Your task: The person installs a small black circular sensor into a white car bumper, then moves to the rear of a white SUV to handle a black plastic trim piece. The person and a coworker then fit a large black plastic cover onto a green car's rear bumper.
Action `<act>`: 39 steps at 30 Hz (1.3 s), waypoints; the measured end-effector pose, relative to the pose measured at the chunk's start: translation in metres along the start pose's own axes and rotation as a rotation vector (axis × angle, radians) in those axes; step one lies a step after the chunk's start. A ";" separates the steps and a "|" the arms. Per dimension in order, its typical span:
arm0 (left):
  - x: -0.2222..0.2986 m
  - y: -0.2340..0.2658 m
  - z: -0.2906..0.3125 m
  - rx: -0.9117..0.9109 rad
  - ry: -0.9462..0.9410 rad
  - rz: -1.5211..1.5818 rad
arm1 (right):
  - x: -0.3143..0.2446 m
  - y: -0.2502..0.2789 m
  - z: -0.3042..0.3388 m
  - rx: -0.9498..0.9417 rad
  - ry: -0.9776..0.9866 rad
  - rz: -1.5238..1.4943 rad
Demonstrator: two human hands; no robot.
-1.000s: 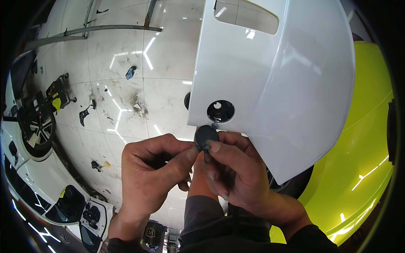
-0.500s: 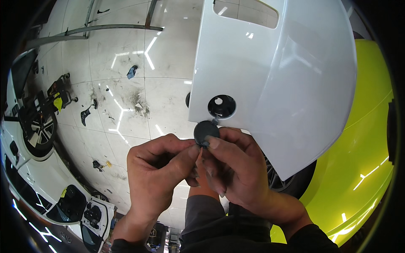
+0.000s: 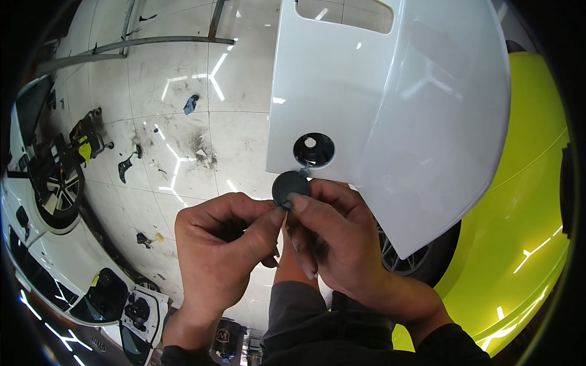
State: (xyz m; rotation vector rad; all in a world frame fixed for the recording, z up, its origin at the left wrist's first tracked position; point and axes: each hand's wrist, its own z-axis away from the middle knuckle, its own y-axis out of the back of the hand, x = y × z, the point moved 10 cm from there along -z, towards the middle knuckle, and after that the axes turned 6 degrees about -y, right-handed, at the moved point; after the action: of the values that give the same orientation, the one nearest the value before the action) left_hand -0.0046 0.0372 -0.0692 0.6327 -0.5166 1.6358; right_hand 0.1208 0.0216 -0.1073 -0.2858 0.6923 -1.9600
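Between my hands is a small round fuel flap (image 3: 289,185), dark grey, swung down on a short hinge arm from the round black filler recess (image 3: 321,152). That recess sits near the lower corner of a glossy white car body panel (image 3: 360,91) and has a light hole in it. My left hand (image 3: 229,244) pinches the flap's lower edge between thumb and forefinger. With the thumb across its lower face and the fingers behind, my right hand (image 3: 339,235) grips the same flap. The fingertips of both hands nearly meet there, and the flap's back is hidden.
A yellow-green car (image 3: 506,244) curves along the right, its wheel (image 3: 409,256) partly behind the panel. At the left stands a white car (image 3: 79,262) with an open door. A metal frame (image 3: 165,40) lies at the far left, and scraps, including a blue cloth (image 3: 191,104), dot the tiled floor.
The panel, the flap and both hands have shifted slightly left in view. The grip on the flap looks the same.
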 end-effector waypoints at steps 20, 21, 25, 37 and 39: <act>-0.005 0.002 -0.006 0.041 0.002 0.047 | 0.001 0.001 -0.007 0.025 0.018 -0.033; -0.005 0.002 -0.006 0.040 0.010 0.041 | 0.001 0.001 -0.007 0.032 0.025 -0.019; -0.009 0.004 -0.006 0.072 0.054 0.011 | 0.000 0.000 -0.008 0.065 0.082 0.014; 0.004 0.008 -0.002 0.055 0.089 -0.145 | 0.002 -0.004 -0.006 0.071 0.086 0.068; 0.006 0.008 -0.001 0.062 0.085 -0.168 | 0.002 -0.002 -0.007 0.077 0.098 0.088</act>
State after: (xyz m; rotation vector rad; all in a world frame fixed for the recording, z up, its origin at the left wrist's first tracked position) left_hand -0.0128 0.0413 -0.0657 0.6326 -0.3431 1.5171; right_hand 0.1149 0.0228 -0.1116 -0.1110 0.6788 -1.9210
